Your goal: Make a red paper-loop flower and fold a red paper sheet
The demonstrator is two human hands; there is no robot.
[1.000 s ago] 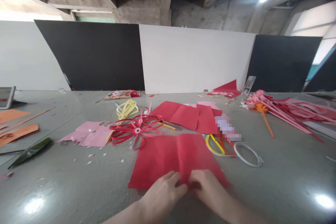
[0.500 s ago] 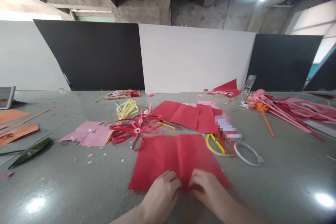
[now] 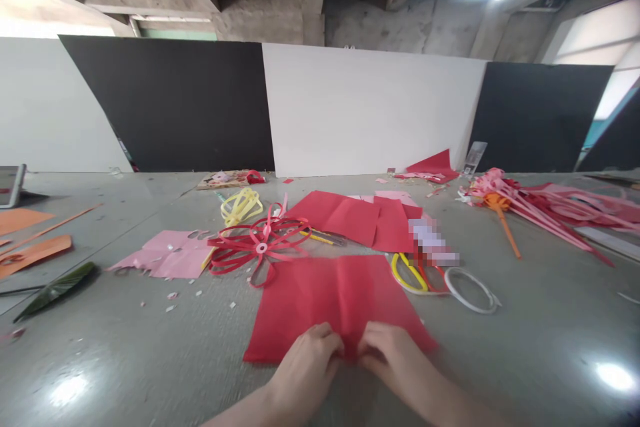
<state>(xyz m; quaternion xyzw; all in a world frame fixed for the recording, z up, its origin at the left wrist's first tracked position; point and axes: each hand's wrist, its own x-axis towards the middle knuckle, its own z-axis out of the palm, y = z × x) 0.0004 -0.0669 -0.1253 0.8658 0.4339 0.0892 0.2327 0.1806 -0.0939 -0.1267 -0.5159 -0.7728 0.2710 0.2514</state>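
Note:
A red sheet of paper [image 3: 300, 293], creased down its middle, lies on the grey table in front of me. My left hand [image 3: 313, 360] is closed on its near edge, just left of the crease. On the other side of the crease, my right hand [image 3: 390, 353] pinches the same edge. The fingertips of both hands are partly hidden. Just beyond the sheet are a red paper-strip flower [image 3: 260, 247] with looped petals and a yellow box cutter [image 3: 320, 237].
More red sheets [image 3: 335, 213] lie farther back. Scissors with yellow and red handles [image 3: 410, 273] and a white ring [image 3: 473, 290] are to the right. Pink paper [image 3: 173, 253], a yellow strip flower [image 3: 241, 205] and a green leaf [image 3: 60, 290] lie left. Panels stand behind.
Both hands keep their hold on the sheet's near edge, almost unmoved. The whole view has shifted very slightly.

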